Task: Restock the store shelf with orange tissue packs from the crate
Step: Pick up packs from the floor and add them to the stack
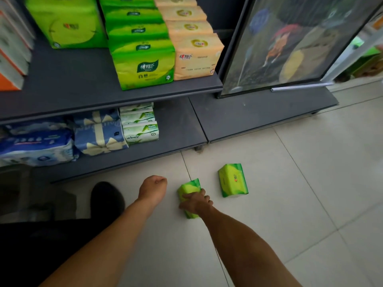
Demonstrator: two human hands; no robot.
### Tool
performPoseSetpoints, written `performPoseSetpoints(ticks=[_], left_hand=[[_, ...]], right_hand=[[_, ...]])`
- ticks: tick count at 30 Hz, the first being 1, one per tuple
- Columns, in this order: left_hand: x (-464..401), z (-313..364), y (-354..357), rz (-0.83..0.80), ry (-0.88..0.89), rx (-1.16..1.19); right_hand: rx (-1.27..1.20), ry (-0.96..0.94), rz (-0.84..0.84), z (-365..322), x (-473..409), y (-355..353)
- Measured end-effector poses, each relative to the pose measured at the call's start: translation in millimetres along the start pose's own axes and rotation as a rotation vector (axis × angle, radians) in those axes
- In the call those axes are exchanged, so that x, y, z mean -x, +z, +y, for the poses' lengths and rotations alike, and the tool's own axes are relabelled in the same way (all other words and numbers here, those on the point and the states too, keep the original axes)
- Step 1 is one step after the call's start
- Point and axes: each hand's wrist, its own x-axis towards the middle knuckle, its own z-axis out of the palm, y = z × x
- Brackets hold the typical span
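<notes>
Down on the tiled floor my right hand [195, 201] grips a small green tissue pack [189, 188] from above. A second green tissue pack [233, 180] lies on the floor just to its right, apart from my hand. To the left, my left hand [153, 188] hovers over the floor with its fingers curled and nothing in it. On the dark shelf [87, 96] above stands a row of pale orange tissue packs [196, 56] beside green packs [143, 63]. No crate is in view.
The lower shelf [180, 129] carries blue wrapped packs [37, 146] and small white-green packs [141, 129], with bare room at its right end. A dark framed panel [290, 44] leans to the right of the shelves. My dark shoe [107, 197] stands near my left hand.
</notes>
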Motion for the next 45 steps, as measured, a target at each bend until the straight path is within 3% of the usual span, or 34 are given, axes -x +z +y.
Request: performPoseSetpoints(ticks=[7,15,17,23,32,39,45], left_hand=[[18.7,4.9,-4.1,0.064,0.020,-0.177],[39.6,21.8,-26.7,0.135,-0.042,-0.055],[46.1,30.0,-32.1,0.161,-0.056,-0.026],[65.0,55.4,-55.2,0.242,-0.043,0.297],[85.7,71.1,-84.1,0.320,0.144,0.750],[102.5,90.8,-108.8,0.481,0.279,1.027],[97.5,114.3,-138.2,0.472,0.417,1.207]], right_hand=[[-0.249,-0.168,0.081,-0.7,22.8,-13.9],[-0.300,-0.543,0.276,-41.8,57.9,-65.7],[-0.344,-0.648,0.249,-52.9,66.2,-78.7],[-0.421,-0.846,0.184,-91.6,120.9,-116.5],[-0.193,-0.980,0.197,-152.7,177.6,-150.0],[-0.008,-1.192,0.412,-203.1,207.4,-153.7],[0.152,-1.349,0.621,-246.8,223.4,-169.5]])
